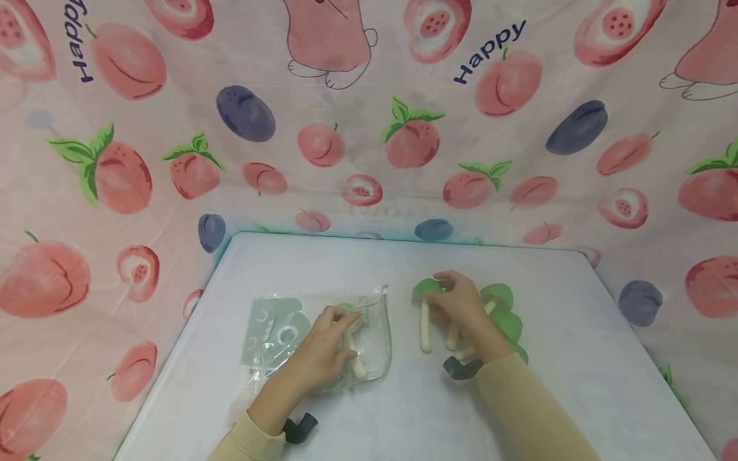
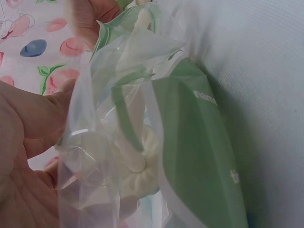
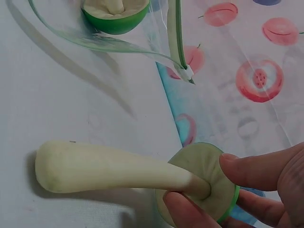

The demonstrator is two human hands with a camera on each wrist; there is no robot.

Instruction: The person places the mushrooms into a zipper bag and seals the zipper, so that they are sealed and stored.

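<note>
A clear bag [image 1: 282, 323] lies on the table [image 1: 403, 410], gripped by the left hand [image 1: 319, 352]; a bagged mushroom [image 1: 359, 366] shows inside. Rightward, the right hand [image 1: 461, 304] pinches a second mushroom [image 1: 425, 320] by its cap, beside more mushrooms [image 1: 508, 325]. Bagging seems underway; next probably calls for lifting this one toward the bag's mouth.

Centre right, green-capped, cream-stemmed toy mushrooms [image 1: 509, 324]; centre left, a clear zip bag [image 1: 258, 349] with green print; above, pink peach-patterned cloth [image 1: 357, 105].
</note>
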